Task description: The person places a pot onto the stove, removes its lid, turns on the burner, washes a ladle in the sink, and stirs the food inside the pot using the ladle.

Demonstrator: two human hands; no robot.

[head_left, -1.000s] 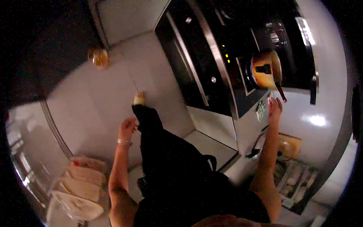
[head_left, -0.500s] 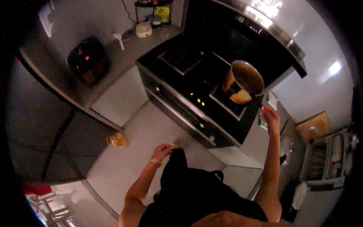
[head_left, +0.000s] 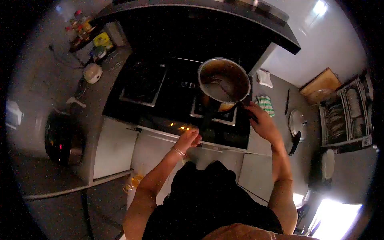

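Note:
A metal saucepan point(head_left: 205, 91) stands over the right burner, its inside brownish. Its black handle point(head_left: 209, 116) points toward me. My left hand point(head_left: 189, 138), with bangles at the wrist, is closed at the end of that handle; its fingers partly hide the contact. My right hand point(head_left: 262, 122) is closed around the dark handle of a utensil point(head_left: 228, 93) at the pan's right rim. The utensil's far end lies inside the pan, and its exact kind is hard to make out in the dim light.
A green-striped cloth point(head_left: 265, 105), a pot lid point(head_left: 297, 124) and a dish rack point(head_left: 346, 114) are on the right counter. A cutting board point(head_left: 321, 84) leans at the wall. Left are a white cooker point(head_left: 93, 73) and a dark appliance point(head_left: 64, 138). The range hood point(head_left: 200, 12) hangs above.
My view has turned and come nearer the stove. My left hand has gone from beside my leg to the saucepan's handle. My right hand has closed more fully around the utensil.

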